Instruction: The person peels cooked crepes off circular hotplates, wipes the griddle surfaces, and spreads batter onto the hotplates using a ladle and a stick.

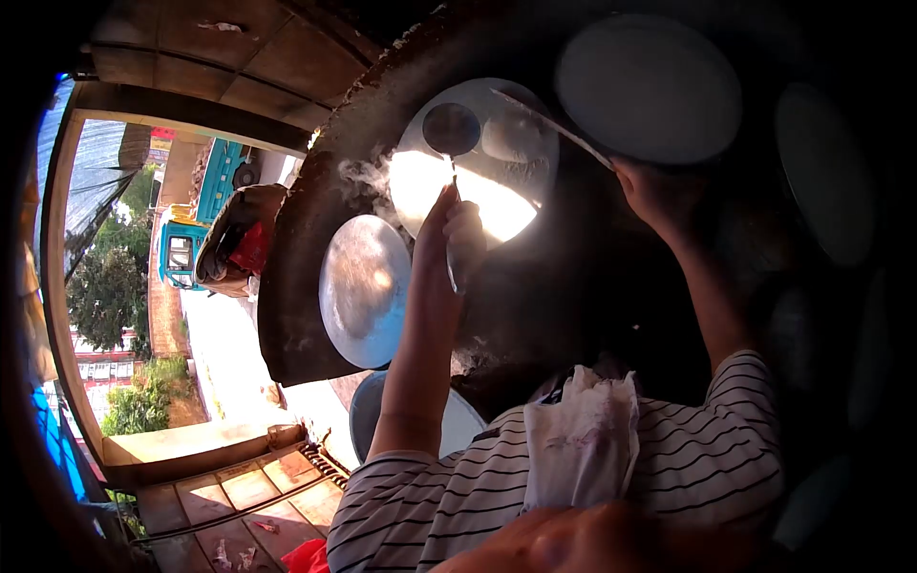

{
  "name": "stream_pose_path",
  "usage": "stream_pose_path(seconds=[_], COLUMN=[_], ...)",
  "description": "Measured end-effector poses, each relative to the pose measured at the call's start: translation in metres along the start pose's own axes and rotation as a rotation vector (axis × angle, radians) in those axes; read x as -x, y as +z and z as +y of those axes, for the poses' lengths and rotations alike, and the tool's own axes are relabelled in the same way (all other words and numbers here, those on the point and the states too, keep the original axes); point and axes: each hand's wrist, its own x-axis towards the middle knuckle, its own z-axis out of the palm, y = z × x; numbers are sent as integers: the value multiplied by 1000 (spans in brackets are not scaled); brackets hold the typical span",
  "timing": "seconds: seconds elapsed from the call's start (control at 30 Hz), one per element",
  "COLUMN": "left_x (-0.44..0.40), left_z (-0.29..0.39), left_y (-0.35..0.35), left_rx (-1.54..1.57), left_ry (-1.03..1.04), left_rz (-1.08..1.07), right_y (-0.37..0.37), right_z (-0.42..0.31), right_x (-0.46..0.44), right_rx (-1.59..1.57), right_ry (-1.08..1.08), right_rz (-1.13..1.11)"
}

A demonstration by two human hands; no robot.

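My left hand [462, 231] is closed around the handle of a ladle [451, 130], whose dark round bowl lies over a pale round disc [521, 181] partly in bright sunlight. Steam rises at that disc's left edge. On the other side, my right hand [659, 196] grips a long, thin, flat tool [556, 124], perhaps a spatula. Its far end reaches over the upper part of the same disc. Whether the disc is a lid, a plate or a thin sheet of batter, I cannot tell.
More pale discs stand around the dark round surface [583, 286]: one at left [363, 291], one above [650, 88], one at right [823, 172]. A bluish basin-like thing [461, 425] is by my left elbow. Outside are a turquoise truck [181, 246] and trees.
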Motion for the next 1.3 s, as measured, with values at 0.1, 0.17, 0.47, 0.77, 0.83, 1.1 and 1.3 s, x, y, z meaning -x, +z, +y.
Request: stream_pose_path(seconds=[0.1,0.17,0.47,0.77,0.83,1.1,1.3], left_x=[-6,-16,-43,74,111,211,218], left_z=[3,12,-79,-69,-48,52,81], left_y=[7,3,-43,3,6,-63,-121], left_rx=[-93,-320,-375,506,318,209,-291], left_ry=[106,188,852,398,430,410,654], left_rz=[90,141,624,-361,-331,61,436], right_y=[-32,-30,38,24,50,139,193], right_z=[-38,-40,-136,-97,-132,-297,-333], right_x=[-9,5,75,64,103,101,117], right_rx=[-90,-180,-610,-337,-437,-984,-945], right_ry=[28,15,559,344,196,637,711], right_rz=[-320,-330,-265,-231,-253,-336,-319])
